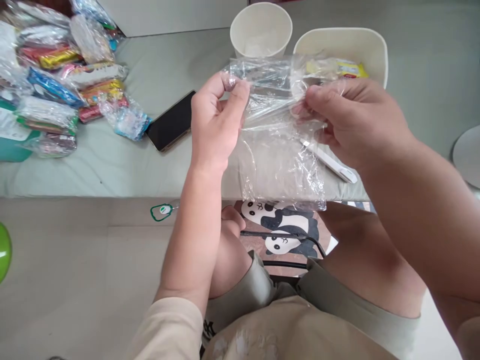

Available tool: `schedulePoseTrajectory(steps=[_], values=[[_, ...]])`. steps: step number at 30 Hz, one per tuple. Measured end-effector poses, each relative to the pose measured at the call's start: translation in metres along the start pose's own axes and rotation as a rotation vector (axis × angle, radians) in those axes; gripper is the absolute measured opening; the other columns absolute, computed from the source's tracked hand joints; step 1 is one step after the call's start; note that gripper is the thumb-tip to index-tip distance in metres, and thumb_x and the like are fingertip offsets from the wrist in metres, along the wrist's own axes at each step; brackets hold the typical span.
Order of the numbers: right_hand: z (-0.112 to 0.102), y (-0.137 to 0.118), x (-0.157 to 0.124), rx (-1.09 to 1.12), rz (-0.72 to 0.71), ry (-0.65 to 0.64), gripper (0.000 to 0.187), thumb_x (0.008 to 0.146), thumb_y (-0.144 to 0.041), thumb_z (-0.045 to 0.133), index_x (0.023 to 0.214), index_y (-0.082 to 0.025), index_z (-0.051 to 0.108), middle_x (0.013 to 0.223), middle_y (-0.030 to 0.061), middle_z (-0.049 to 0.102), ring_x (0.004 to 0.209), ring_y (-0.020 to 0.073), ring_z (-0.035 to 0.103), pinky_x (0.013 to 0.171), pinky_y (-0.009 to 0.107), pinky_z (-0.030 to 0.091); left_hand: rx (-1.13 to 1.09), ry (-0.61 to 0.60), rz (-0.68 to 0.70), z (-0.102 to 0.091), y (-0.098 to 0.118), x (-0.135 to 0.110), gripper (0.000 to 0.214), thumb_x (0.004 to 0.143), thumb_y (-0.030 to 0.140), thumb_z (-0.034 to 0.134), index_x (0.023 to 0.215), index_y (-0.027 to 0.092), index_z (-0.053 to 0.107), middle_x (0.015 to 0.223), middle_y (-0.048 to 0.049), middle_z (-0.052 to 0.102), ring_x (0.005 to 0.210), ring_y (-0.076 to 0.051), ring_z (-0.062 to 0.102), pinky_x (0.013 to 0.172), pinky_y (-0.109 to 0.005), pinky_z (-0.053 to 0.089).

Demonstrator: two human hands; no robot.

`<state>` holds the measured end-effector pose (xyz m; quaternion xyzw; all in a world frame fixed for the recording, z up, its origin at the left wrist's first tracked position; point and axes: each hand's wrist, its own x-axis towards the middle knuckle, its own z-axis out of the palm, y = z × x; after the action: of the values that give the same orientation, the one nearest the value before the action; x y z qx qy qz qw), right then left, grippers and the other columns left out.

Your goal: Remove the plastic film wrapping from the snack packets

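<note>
A clear plastic bag (pixel 275 160) hangs between my two hands over the front edge of the padded surface. My left hand (pixel 221 112) pinches its upper left side between thumb and fingers. On the other side, my right hand (pixel 352 115) is closed on the bag's upper right edge. Below my right hand lies a slim white tool (pixel 333 164), perhaps a cutter, partly behind the bag. A round white tub (pixel 261 30) stands just beyond my hands. Next to it is a rectangular white bin (pixel 375 45) with a yellow packet (pixel 351 68) in it.
Many wrapped packets (pixel 56 75) are heaped at the left on the grey-green padded surface (pixel 112 175). A dark phone (pixel 172 121) lies between the heap and my left hand. Under my hands is a panda-patterned seat or mat (pixel 285 220). A round grey object (pixel 468 156) is at the right.
</note>
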<state>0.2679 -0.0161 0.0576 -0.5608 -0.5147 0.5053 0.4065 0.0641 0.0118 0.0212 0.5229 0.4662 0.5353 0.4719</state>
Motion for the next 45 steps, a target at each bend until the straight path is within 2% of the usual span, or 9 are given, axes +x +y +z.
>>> schedulePoseTrajectory(steps=[6,12,15,21,26,31,37,41,45], values=[[0.003,0.004,0.026,0.025,0.124,-0.038,0.031,0.095,-0.048,0.072,0.081,-0.020,0.068,0.082,0.0042,0.069,0.074,0.0138,0.067,0.043,0.023,0.027,0.129,-0.011,0.011,-0.013,-0.010,0.006,0.061,0.082,0.081,0.067,0.081,0.023,0.051,0.063,0.0036,0.036,0.067,-0.009,0.040,0.060,-0.029,0.028],[-0.004,0.006,0.034,-0.032,0.072,-0.077,0.032,0.098,-0.051,0.068,0.088,-0.020,0.066,0.056,-0.0047,0.044,0.048,0.0071,0.039,0.049,0.027,0.036,0.085,0.027,-0.143,-0.023,-0.011,0.007,0.059,0.077,0.080,0.073,0.077,0.024,0.055,0.055,0.0041,0.031,0.060,-0.013,0.049,0.053,-0.031,0.024],[0.000,0.012,0.024,-0.014,0.050,-0.005,0.029,0.102,-0.044,0.064,0.085,-0.021,0.066,0.054,-0.0057,0.039,0.046,0.0066,0.037,0.049,0.026,0.034,-0.067,0.066,-0.228,-0.018,-0.006,0.002,0.061,0.078,0.083,0.069,0.079,0.023,0.057,0.062,0.0023,0.048,0.067,-0.013,0.057,0.055,-0.028,0.035],[0.015,0.026,0.021,0.041,0.051,0.089,0.031,0.100,-0.046,0.062,0.081,-0.022,0.069,0.054,-0.0032,0.048,0.045,0.0094,0.038,0.045,0.027,0.029,-0.073,-0.305,-0.370,-0.011,-0.007,-0.010,0.050,0.078,0.068,0.080,0.086,0.020,0.066,0.079,-0.0034,0.071,0.076,-0.018,0.073,0.059,-0.027,0.051],[0.013,0.012,0.038,0.033,0.134,0.078,0.015,0.095,-0.026,0.071,0.082,-0.019,0.067,0.082,0.0014,0.067,0.062,0.0068,0.055,0.044,0.025,0.018,-0.037,-0.104,-0.195,-0.023,-0.008,-0.004,0.030,0.082,0.048,0.082,0.078,0.022,0.070,0.080,-0.0003,0.074,0.060,-0.008,0.062,0.048,-0.021,0.040],[0.011,-0.017,0.042,0.035,0.087,0.104,0.016,0.092,-0.018,0.070,0.076,-0.022,0.068,0.090,0.0063,0.072,0.078,0.0151,0.069,0.042,0.026,0.013,0.063,-0.057,-0.032,-0.029,0.004,0.000,0.019,0.083,0.042,0.083,0.079,0.025,0.077,0.073,0.0016,0.073,0.051,-0.008,0.052,0.042,-0.026,0.033],[0.004,-0.021,0.010,0.090,-0.270,0.060,0.016,0.090,-0.018,0.068,0.079,-0.025,0.076,0.091,0.0041,0.076,0.087,0.0198,0.074,0.045,0.027,0.034,-0.051,-0.180,-0.053,-0.036,0.025,-0.010,0.033,0.075,0.046,0.091,0.095,0.024,0.077,0.093,-0.0018,0.081,0.059,-0.009,0.059,0.038,-0.026,0.030],[0.006,0.010,-0.015,-0.035,-0.172,0.056,0.007,0.087,-0.026,0.074,0.083,-0.024,0.080,0.087,0.0032,0.078,0.071,0.0161,0.067,0.051,0.028,0.046,-0.039,-0.268,-0.231,-0.042,0.022,-0.030,0.038,0.075,0.053,0.085,0.097,0.023,0.079,0.100,-0.0052,0.083,0.043,-0.004,0.046,0.035,-0.025,0.024],[0.015,0.046,-0.031,-0.074,-0.026,-0.029,0.022,0.087,-0.043,0.074,0.082,-0.023,0.078,0.087,0.0051,0.078,0.073,0.0189,0.068,0.056,0.031,0.051,0.100,-0.338,-0.355,-0.045,0.003,-0.052,0.037,0.083,0.055,0.079,0.089,0.018,0.080,0.098,-0.0094,0.083,0.040,-0.004,0.045,0.037,-0.024,0.031]])
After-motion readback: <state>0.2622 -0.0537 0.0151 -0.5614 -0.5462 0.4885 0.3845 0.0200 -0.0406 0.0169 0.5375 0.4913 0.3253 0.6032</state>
